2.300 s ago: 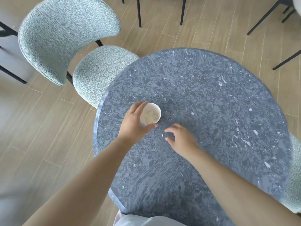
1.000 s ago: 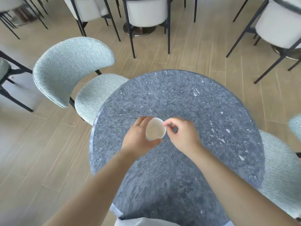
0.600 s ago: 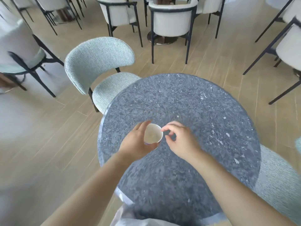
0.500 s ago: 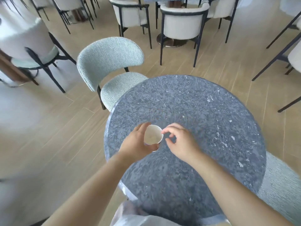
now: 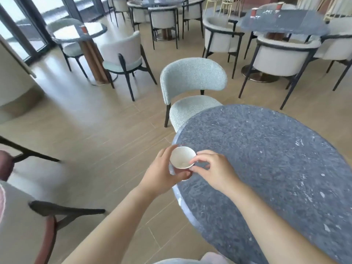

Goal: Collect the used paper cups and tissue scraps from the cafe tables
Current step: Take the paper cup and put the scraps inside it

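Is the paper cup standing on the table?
No, the left hand holds the paper cup lifted at the edge of the table.

Pale wood-plank floor (image 5: 99,130) spreads under round dark stone tables (image 5: 282,20), cream armchairs (image 5: 282,58) and a light teal chair (image 5: 192,77); daylight enters through tall windows (image 5: 21,25) at left.

The left hand (image 5: 162,176) covered most of the paper cup's (image 5: 182,157) side. What lay inside the cup was too blurry to tell. Right of both hands, the round table (image 5: 276,159) ran off the picture's edge. Far-off red cups (image 5: 254,12) were too small to tell.
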A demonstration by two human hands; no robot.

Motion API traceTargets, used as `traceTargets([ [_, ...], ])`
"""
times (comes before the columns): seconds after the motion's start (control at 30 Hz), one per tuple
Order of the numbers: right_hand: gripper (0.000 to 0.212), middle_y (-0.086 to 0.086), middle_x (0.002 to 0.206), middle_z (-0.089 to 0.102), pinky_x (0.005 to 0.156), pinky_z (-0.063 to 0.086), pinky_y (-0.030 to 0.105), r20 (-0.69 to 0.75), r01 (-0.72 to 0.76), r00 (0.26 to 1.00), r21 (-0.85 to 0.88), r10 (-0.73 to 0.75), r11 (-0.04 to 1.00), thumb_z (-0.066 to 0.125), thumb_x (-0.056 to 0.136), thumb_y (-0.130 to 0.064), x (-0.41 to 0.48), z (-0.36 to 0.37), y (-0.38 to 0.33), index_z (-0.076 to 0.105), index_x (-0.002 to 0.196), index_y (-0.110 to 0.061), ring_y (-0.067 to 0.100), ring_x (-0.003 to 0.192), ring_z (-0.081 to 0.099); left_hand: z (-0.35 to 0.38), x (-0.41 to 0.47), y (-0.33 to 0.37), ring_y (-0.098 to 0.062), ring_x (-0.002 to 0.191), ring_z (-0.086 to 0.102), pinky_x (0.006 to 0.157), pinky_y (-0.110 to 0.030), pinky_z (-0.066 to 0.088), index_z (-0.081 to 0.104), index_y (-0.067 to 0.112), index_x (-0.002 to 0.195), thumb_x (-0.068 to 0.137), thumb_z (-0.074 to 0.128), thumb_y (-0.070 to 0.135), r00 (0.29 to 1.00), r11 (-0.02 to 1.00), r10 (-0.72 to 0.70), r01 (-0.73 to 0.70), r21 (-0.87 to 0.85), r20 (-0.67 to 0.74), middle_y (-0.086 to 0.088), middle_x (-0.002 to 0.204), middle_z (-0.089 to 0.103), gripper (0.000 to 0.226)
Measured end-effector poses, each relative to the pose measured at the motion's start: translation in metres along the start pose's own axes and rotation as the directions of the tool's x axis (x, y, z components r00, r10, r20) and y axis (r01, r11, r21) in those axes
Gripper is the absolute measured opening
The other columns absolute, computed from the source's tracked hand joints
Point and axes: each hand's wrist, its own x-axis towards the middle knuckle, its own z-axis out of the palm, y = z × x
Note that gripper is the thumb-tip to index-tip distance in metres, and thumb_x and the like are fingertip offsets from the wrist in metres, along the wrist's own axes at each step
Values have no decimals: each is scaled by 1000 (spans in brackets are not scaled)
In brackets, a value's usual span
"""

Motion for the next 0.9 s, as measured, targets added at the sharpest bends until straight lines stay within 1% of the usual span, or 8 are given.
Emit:
traceTargets([
  [0.13,12,-14,92,58,73,41,6,50,110,992,48,-112,993,76,73,-21,-10,35,-51,73,84,-24,1,86,56,-41,-58,-25,4,104,53,79,-18,45,38,28,129,69,77,42,975,979,-195,188,-72,-103,23,117,53,73],
  [0.23,13,-14,87,57,73,48,21,88,171,980,93,-180,981,76,72,-18,-25,62,-87,74,84,-22,16,83,60,-67,-104,-34,9,104,53,76,-14,44,42,45,111,73,74,38,947,954,-289,272,-126,-144,31,107,56,50],
  [0.3,17,-16,89,60,73,50,35,122,183,972,133,-200,974,77,71,-20,-35,80,-108,72,86,-25,23,82,60,-83,-134,-37,11,104,52,78,-16,44,43,47,109,74,73,39,927,943,-324,300,-147,-190,32,109,56,47],
  [0.37,21,-14,92,63,73,51,38,155,205,960,179,-233,962,76,72,-21,-46,101,-127,70,90,-30,17,82,60,-99,-167,-42,15,102,51,79,-18,45,44,48,112,74,72,42,900,932,-356,322,-166,-250,31,111,56,48],
  [0.43,23,-17,92,63,73,51,35,191,239,941,209,-280,948,76,72,-24,-57,121,-145,69,92,-33,9,83,58,-114,-201,-46,16,101,51,77,-18,44,44,50,112,72,72,45,869,921,-386,342,-188,-311,31,112,57,48],
  [0.6,21,-30,88,60,72,49,16,296,321,867,284,-401,904,75,73,-27,-87,171,-194,68,91,-36,-8,87,56,-143,-284,-53,13,97,56,79,-17,45,49,47,108,69,72,51,751,880,-475,401,-254,-459,33,106,60,46],
  [0.77,18,-18,94,67,75,50,24,392,387,773,331,-498,861,74,75,-25,-111,209,-239,70,92,-32,-1,87,59,-161,-346,-56,11,99,57,84,-21,47,48,47,110,67,73,55,615,824,-564,453,-339,-551,34,106,60,51],
  [0.9,18,-19,94,67,75,50,24,468,417,687,373,-556,829,72,76,-26,-124,235,-267,69,91,-35,2,88,59,-170,-388,-58,12,99,56,86,-22,48,48,46,112,70,73,49,522,789,-608,484,-379,-598,34,108,59,49],
])
